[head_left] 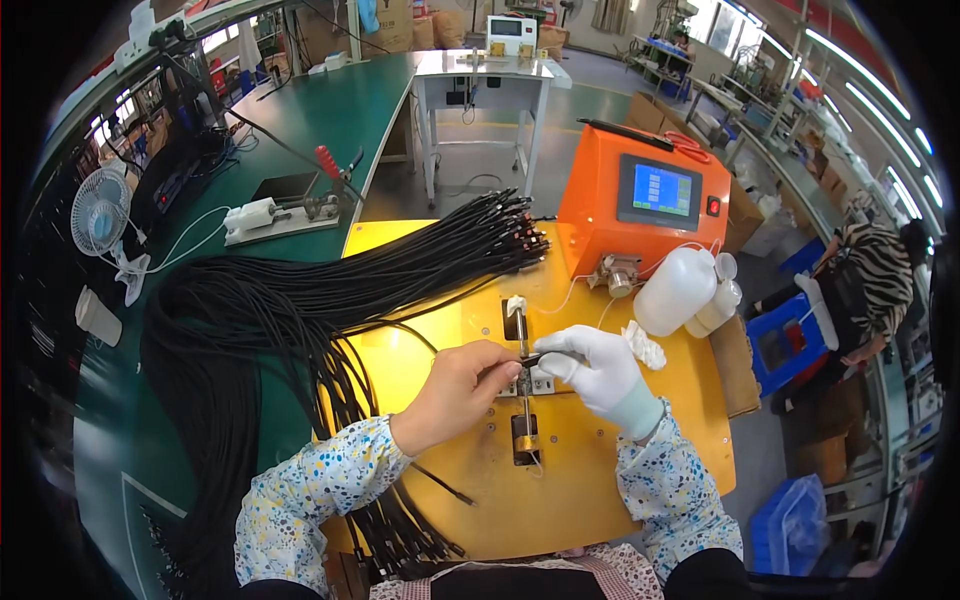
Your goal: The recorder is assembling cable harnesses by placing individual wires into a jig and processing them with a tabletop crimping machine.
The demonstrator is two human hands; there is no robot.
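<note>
Right now the bare left hand (455,385) and gloved right hand (600,372) are pinching a black cable end (530,358) over the fixture (524,385) mid-desk; any tug from the cable bundle (300,310) could be pulling it askew.

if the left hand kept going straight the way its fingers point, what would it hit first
Probably the gloved right hand: the left hand points right along the cable end that both pinch, though depth is unclear.

The yellow worktop (600,500) adjoins a long green bench (340,100) along its left edge. Beyond its far edge stands a white table (480,70) on a grey floor (480,170). Strip lights (850,80) run overhead at the upper right.
</note>
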